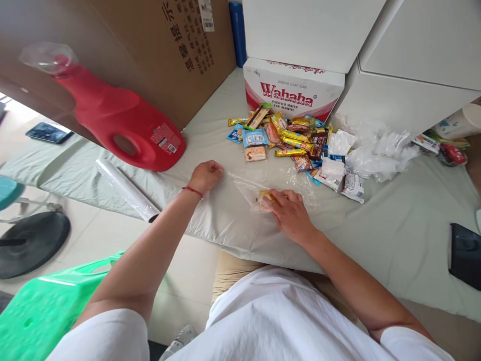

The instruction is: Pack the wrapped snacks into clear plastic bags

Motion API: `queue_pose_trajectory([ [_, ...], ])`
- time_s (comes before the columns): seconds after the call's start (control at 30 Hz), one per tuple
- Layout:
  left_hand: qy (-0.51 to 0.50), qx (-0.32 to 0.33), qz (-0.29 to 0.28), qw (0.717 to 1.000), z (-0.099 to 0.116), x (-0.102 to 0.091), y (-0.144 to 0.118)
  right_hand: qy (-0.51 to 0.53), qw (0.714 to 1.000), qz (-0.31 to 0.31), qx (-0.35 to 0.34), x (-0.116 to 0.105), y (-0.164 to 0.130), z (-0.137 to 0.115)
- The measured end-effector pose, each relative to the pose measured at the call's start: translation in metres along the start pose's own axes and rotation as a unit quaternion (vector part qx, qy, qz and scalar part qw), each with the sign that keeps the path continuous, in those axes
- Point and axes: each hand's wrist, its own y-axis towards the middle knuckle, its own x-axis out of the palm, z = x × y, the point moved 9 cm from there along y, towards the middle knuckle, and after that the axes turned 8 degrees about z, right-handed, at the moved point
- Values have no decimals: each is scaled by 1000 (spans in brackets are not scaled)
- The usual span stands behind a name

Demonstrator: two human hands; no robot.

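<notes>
A sheet of clear plastic film [242, 181] lies loosely on the cloth-covered surface in front of me. My left hand [206, 176], a red string at its wrist, pinches the film's left end with closed fingers. Over the film, my right hand [291, 213] has its fingers curled onto a small wrapped snack [265, 201], partly covered by those fingers. Just beyond both hands spreads a pile of wrapped snacks [296, 140] in yellow, blue and brown packets. To the left lies a roll of plastic film [126, 188].
A red jug [128, 120] leans near a large cardboard box [150, 55]. Behind the snacks stands a Wahaha water carton [295, 87]. Crumpled clear plastic [383, 153] lies to the right. Phones rest at the far left [48, 132] and right edge [466, 255]; a green stool [48, 306] stands below.
</notes>
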Motion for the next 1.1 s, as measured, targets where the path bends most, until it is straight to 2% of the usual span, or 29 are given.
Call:
queue_pose_trajectory([
  [0.1, 43, 16, 57, 997, 22, -13, 5, -13, 1000, -16, -7, 0, 2, -3],
  [0.17, 51, 69, 65, 994, 54, -7, 4, -21, 999, -24, -13, 1, 3, -5],
  [0.2, 52, 108, 54, 991, 75, 2, 1, -24, 999, -28, -16, 1, 4, -6],
  [0.27, 65, 224, -5, 973, 121, 31, -8, -29, 999, -35, -21, 1, 5, -7],
  [0.33, 105, 286, -86, 949, 150, 68, -16, -33, 998, -42, -23, 1, 6, -9],
  [0.37, 140, 281, -130, 941, 155, 85, -16, -35, 998, -43, -21, 1, 7, -10],
  [0.43, 224, 225, -209, 925, 148, 112, -11, -37, 998, -44, -15, -2, 7, -10],
  [0.5, 291, 166, -278, 900, 133, 123, -5, -35, 998, -51, 1, -5, 8, -9],
  [0.6, 332, 143, -355, 862, 117, 121, -3, -19, 997, -68, 28, -6, 7, -6],
  [0.67, 319, 161, -380, 853, 116, 113, -4, -8, 996, -76, 36, -7, 8, -5],
  [0.73, 280, 196, -368, 864, 127, 104, -7, -4, 996, -83, 30, -6, 9, -6],
  [0.83, 219, 259, -316, 886, 152, 87, -21, -8, 996, -90, 14, -5, 10, -8],
  [0.93, 197, 327, -280, 880, 172, 75, -52, -15, 996, -89, 6, -7, 11, -8],
  [1.0, 196, 360, -269, 872, 175, 70, -75, -19, 996, -86, 3, -8, 10, -8],
  [1.1, 174, 361, -265, 877, 162, 66, -102, -14, 997, -80, 7, -8, 8, -9],
])
